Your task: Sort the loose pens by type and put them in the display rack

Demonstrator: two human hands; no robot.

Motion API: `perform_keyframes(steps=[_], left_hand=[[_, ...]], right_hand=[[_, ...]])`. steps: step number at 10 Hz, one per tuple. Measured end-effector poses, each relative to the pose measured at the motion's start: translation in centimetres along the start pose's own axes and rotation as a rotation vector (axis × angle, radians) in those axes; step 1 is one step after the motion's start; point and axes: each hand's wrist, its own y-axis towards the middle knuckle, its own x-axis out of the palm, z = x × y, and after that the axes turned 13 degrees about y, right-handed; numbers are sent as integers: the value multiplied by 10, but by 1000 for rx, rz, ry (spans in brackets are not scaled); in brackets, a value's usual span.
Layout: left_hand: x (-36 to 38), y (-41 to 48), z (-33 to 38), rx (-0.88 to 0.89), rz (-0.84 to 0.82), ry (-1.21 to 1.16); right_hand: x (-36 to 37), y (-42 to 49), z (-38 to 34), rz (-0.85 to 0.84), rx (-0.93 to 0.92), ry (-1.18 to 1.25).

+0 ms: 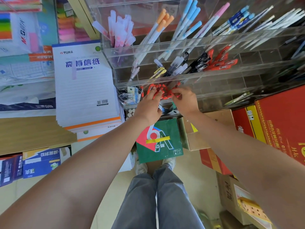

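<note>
Both of my hands are at the lowest front tier of the clear display rack. The left hand has its fingers curled round one side of a bunch of red pens, and the right hand pinches the other side, so the bunch is gathered at the open compartment. I judge this to be the seating step for the red type. The tiers above hold each kind apart: pink-capped pens, orange-capped pens, blue-capped pens, then black clip pens beside red clip pens. Blur hides whether the bunch's tips rest inside the compartment. Gripping from two sides should stop the pens splaying as I lower them.
</note>
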Motion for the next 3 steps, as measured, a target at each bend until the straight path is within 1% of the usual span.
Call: perform_keyframes(steps=[1, 3], left_hand=[[-7, -8, -2, 20, 4, 15], [-14, -40, -1, 28, -41, 90]], right_hand=[[-2, -18, -3, 25, -10, 13], [-7, -58, -25, -49, 55, 150]])
